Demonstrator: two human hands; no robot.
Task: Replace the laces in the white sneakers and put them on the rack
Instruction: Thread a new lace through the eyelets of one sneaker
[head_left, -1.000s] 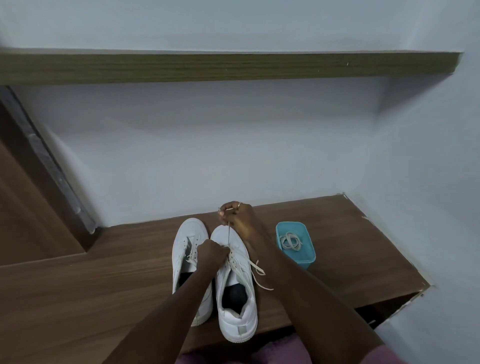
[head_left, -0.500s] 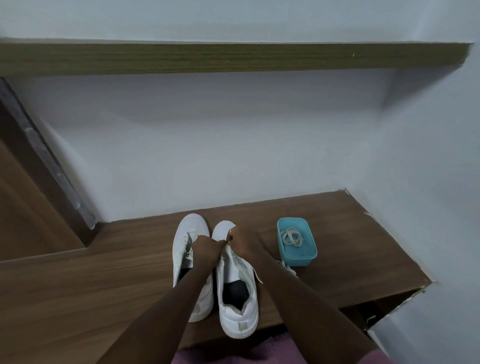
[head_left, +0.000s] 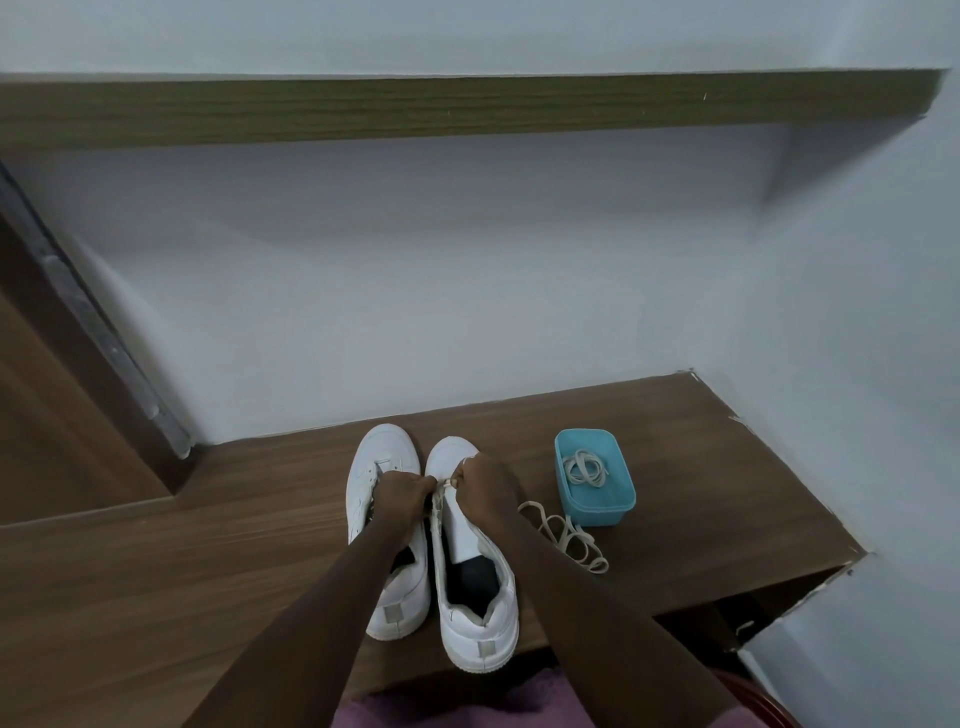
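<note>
The right white sneaker is being gripped by two hands on the brown wood-grain desk.

The desk is being overhung by a long olive-brown wooden shelf fixed to the pale wall. The right white sneaker is being kept upright at the desk's front edge, toe to the wall, with the left white sneaker just beside it. A teal rectangular plastic box is standing to the right of the pair, apart from it. The lacing edges behind the right white sneaker's toe are being pinched by the left hand and the right hand, both with fingers curled and knuckles nearly touching. A loose cream shoelace is lying on the desk between that sneaker and the box, and a coiled pale shoelace is being held inside the box.
</note>
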